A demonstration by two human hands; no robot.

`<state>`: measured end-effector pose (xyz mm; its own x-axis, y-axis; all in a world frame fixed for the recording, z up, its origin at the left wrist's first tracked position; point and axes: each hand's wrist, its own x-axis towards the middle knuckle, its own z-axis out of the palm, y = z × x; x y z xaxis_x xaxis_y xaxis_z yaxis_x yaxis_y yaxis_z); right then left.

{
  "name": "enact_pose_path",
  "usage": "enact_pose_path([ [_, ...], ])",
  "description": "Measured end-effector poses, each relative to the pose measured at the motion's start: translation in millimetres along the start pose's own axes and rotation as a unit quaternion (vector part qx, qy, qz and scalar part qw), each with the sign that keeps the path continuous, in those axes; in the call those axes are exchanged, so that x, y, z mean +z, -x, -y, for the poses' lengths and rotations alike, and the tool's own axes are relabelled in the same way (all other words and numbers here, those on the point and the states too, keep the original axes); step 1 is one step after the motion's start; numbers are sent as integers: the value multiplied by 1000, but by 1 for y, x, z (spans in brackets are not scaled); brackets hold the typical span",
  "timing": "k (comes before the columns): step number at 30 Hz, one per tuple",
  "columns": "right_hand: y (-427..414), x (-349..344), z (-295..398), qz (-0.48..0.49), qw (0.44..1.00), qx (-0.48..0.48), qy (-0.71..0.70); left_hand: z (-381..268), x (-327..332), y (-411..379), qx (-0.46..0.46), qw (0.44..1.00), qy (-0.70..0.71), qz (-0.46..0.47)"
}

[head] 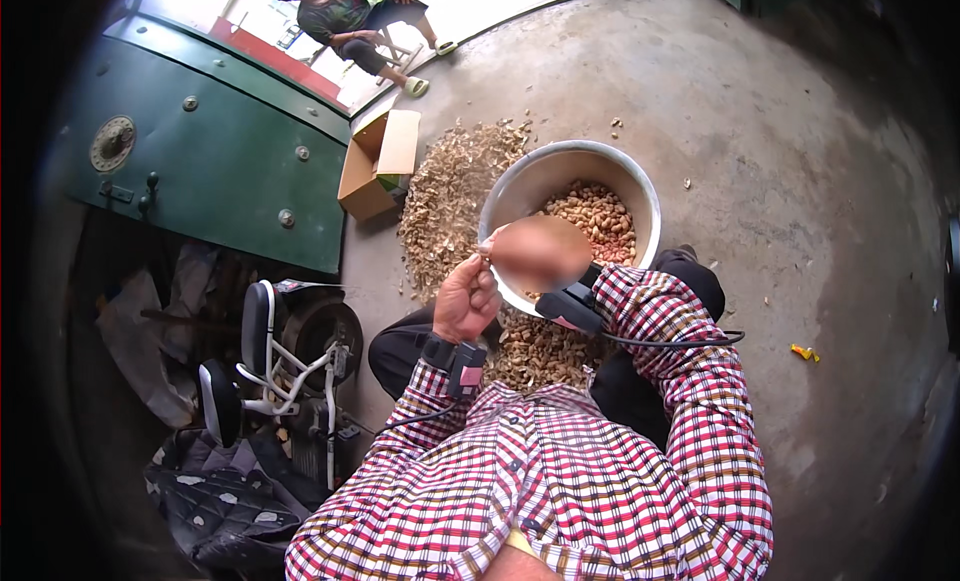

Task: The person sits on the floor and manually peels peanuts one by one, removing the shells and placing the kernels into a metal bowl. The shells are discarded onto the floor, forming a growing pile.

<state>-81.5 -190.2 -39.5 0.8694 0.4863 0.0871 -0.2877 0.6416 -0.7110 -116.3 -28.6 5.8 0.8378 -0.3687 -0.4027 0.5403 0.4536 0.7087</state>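
My left hand (467, 297) is raised at the left rim of a wide metal basin (649, 206), its thumb and forefinger pinched together. Between those fingertips is a tiny brownish thing, seemingly a peanut, too small to make out well. My right hand (541, 252) is over the basin, its fingertips meeting those of the left. A blur covers most of it and hides its grip. Unshelled peanuts (592, 210) lie inside the basin, with pinkish shelled kernels (615, 251) beside them. Both wrists wear black strapped devices with cables.
Empty peanut shells (450, 183) are heaped left of the basin; more shells (540, 352) lie between my legs. An open cardboard box (379, 165) stands by a green metal door (225, 146). A white-framed wheeled thing (289, 378) is at left. A person (360, 26) sits beyond the doorway.
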Motion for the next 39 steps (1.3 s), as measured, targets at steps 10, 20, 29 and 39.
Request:
enact_pose_path([
  [10, -10, 3, -5, -131, 985, 92, -71, 7, 0, -20, -21, 996, 88, -8],
  [20, -17, -13, -3, -191, 980, 58, -16, 4, 0, -46, -97, 989, 83, -70],
  [29, -13, -10, 0, -212, 965, -5, 155, 11, -4, -51, -75, 992, 85, -63],
  [39, -13, -19, -3, -191, 951, 14, 242, 10, -13, -44, -76, 996, 13, -36],
])
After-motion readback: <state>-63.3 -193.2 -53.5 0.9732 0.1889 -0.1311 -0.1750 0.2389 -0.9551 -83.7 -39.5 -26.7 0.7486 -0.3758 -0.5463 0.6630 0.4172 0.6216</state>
